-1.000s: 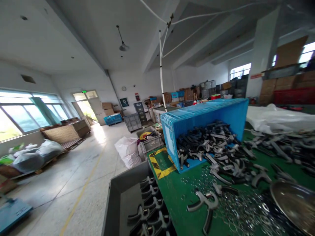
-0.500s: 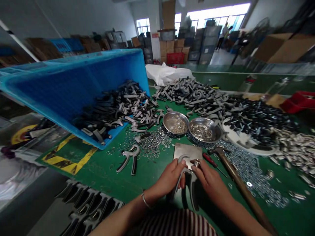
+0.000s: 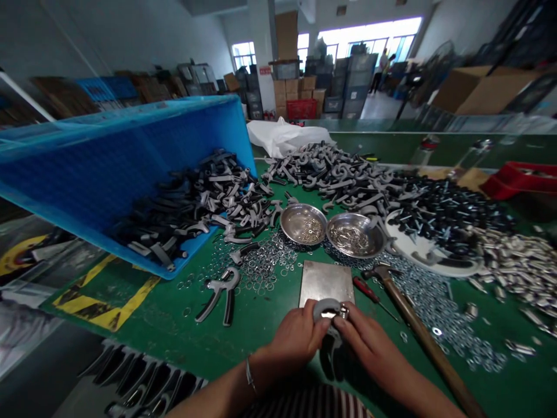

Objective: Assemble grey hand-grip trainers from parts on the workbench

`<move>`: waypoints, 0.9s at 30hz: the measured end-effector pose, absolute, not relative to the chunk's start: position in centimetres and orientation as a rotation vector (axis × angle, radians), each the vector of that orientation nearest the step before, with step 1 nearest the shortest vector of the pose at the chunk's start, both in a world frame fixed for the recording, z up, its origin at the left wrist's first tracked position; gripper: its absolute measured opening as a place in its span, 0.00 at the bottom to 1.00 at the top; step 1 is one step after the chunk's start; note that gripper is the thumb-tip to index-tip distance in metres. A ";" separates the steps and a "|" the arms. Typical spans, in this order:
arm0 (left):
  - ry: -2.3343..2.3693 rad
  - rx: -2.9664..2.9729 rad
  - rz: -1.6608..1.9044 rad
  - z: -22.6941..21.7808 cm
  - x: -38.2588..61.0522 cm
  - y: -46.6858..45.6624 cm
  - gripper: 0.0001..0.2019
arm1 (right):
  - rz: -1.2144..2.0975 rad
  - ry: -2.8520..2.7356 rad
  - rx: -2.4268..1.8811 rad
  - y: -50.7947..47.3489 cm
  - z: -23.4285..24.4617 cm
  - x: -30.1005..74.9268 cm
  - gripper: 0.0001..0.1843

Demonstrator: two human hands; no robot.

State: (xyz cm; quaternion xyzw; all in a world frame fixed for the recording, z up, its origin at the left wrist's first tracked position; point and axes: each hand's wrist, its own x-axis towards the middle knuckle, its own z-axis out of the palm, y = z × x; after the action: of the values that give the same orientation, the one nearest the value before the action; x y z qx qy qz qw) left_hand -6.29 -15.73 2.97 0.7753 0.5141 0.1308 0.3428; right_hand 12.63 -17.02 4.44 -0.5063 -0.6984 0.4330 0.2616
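Two hands [image 3: 300, 339] around a curved grey metal casting [image 3: 325, 309]; loose steel washers [image 3: 435, 313]

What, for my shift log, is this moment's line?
left hand: grey metal part | right hand: small metal fitting | beside: metal plate

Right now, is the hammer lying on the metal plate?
No, the wooden-handled hammer lies apart, right of the flat square steel plate.

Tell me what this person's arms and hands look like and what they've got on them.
The left hand and right hand are gloveless, and the forearms are bare with no sleeves. A thin metal bangle circles the left wrist. A dark top with pale and red stripes shows below.
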 end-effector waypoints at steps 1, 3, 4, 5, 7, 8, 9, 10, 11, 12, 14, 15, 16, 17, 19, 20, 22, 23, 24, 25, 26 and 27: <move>1.349 2.084 0.279 3.1 -6.6 -15.8 0.19 | 1.211 -1.907 -1.357 -17.2 4.6 12.7 0.15; 1.317 2.192 0.154 3.4 -7.1 -16.0 0.23 | 1.257 -1.908 -1.358 -17.7 4.6 12.6 0.16; 1.281 2.245 0.107 3.6 -7.4 -16.1 0.26 | 1.264 -1.897 -1.380 -18.0 4.5 12.5 0.17; 1.229 2.301 0.073 3.8 -7.7 -16.3 0.29 | 1.268 -1.886 -1.413 -18.4 4.3 12.4 0.17; 1.122 2.406 0.066 4.0 -8.1 -16.6 0.33 | 1.272 -1.875 -1.486 -19.2 3.6 12.2 0.19; 1.083 2.442 0.079 4.1 -8.1 -16.6 0.35 | 1.274 -1.872 -1.508 -19.4 3.2 12.1 0.20; 1.065 2.458 0.090 4.0 -8.1 -16.3 0.35 | 1.276 -1.868 -1.513 -19.3 2.8 12.1 0.20; 1.062 2.454 0.091 4.0 -8.0 -15.7 0.36 | 1.278 -1.864 -1.503 -19.0 2.5 12.1 0.20; 1.063 2.437 0.082 3.9 -7.8 -14.8 0.35 | 1.274 -1.864 -1.487 -18.3 2.1 12.2 0.20; 1.065 2.414 0.069 3.8 -7.5 -13.6 0.35 | 1.252 -1.880 -1.473 -17.3 1.9 12.5 0.20; 1.056 2.395 0.047 3.8 -6.8 -10.6 0.34 | 1.101 -2.008 -1.477 -14.1 1.8 13.6 0.19; 1.057 2.414 0.027 3.8 -6.3 -9.0 0.33 | 0.964 -2.105 -1.497 -12.1 1.9 14.4 0.18; 1.073 2.461 -0.016 3.9 -5.9 -7.3 0.32 | 0.787 -2.206 -1.527 -10.0 2.1 15.4 0.17; 1.100 2.525 -0.076 4.0 -5.4 -5.7 0.30 | 0.600 -2.288 -1.568 -7.9 2.5 16.6 0.16; 1.149 2.656 -0.209 4.5 -4.5 -2.9 0.26 | 0.375 -2.326 -1.649 -4.1 3.3 18.8 0.14; 1.162 2.707 -0.243 4.8 -4.0 -1.7 0.24 | 0.308 -2.326 -1.689 -2.4 3.6 19.8 0.13; 1.169 2.775 -0.191 5.5 -2.5 0.7 0.19 | 0.229 -2.333 -1.749 0.2 3.8 21.1 0.11; 1.169 2.795 -0.138 5.7 -1.5 1.8 0.16 | 0.200 -2.346 -1.772 1.2 3.6 21.3 0.10; 1.164 2.815 -0.097 5.9 -0.4 2.9 0.14 | 0.181 -2.359 -1.793 2.1 3.3 21.3 0.08; 1.156 2.830 -0.070 5.9 0.8 3.9 0.12 | 0.170 -2.369 -1.814 2.8 2.9 21.1 0.07; 1.145 2.839 -0.061 5.8 2.1 4.9 0.11 | 0.164 -2.373 -1.839 3.5 2.4 20.8 0.07; 1.133 2.843 -0.067 5.5 3.2 5.9 0.10 | 0.161 -2.368 -1.868 4.1 1.8 20.5 0.07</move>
State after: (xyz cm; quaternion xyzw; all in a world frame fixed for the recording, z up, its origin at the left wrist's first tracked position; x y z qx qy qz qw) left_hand 3.21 5.86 5.51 0.9279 0.3700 -0.0219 0.0403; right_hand 20.46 4.11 1.83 -0.6173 -0.7826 0.0533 0.0605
